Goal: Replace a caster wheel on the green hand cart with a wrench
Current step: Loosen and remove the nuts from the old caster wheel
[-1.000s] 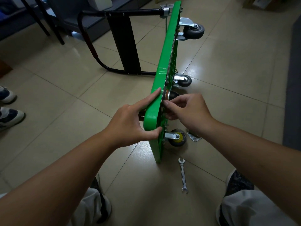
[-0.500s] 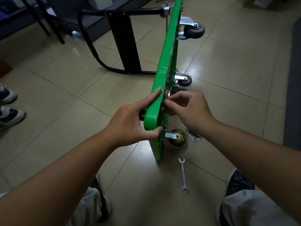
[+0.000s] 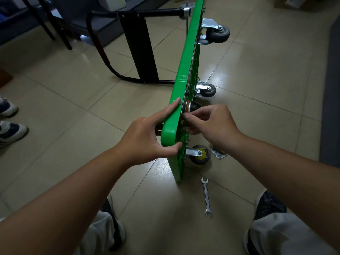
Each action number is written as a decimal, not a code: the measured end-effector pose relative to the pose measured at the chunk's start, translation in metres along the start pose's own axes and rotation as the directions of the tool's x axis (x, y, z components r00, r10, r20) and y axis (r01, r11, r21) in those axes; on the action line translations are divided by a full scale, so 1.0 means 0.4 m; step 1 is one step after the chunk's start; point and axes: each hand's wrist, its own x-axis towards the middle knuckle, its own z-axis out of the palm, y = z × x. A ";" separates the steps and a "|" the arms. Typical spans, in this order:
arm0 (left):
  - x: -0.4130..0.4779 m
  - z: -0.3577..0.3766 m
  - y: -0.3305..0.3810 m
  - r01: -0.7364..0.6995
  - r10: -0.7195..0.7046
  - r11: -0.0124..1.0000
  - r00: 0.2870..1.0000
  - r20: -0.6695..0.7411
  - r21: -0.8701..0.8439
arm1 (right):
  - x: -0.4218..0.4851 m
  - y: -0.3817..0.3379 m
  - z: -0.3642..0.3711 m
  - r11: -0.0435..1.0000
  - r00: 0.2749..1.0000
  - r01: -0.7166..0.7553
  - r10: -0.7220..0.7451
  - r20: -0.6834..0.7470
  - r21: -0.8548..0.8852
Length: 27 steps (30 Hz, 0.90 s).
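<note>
Green plastic forms the deck of the hand cart, which stands on its long edge on the tiled floor, running away from you. Its black handle lies folded out to the left. The underside faces right and carries two grey casters at the far end and a yellow-hubbed caster low at the near end.

Your left hand grips the near upper corner of the deck, forefinger straight along the top edge, thumb pressed on the rounded end, the other fingers hidden behind. Your right hand is curled at the base of a dark caster wheel set against the underside. Thumb and forefinger pinch together right at the deck's rim, and whatever small part sits between them is too small to tell.

A wrench lies flat on the tiles just beyond the deck's lower near corner, apart from it and between your shoes. A loose steel plate rests beside the yellow-hubbed caster. Bare tiles spread to the right as far as a dark mat. On the left, another person's shoes stand well apart from the cart, and furniture legs stand beyond the handle.
</note>
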 end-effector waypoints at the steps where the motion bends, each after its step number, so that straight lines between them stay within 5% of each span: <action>1: 0.000 0.000 -0.001 -0.001 0.001 1.000 1.000 0.000 0.001 | 0.001 0.001 0.000 1.000 1.000 -0.001 0.001 0.006 0.001; 14: 0.000 0.001 -0.003 -0.008 0.009 1.000 1.000 -0.004 0.004 | -0.001 0.008 0.002 0.995 0.995 0.098 -0.098 -0.029 -0.015; 27: 0.001 0.001 -0.004 -0.004 0.004 1.000 1.000 -0.005 0.005 | 0.001 0.003 0.004 0.999 0.998 0.037 -0.036 -0.052 0.027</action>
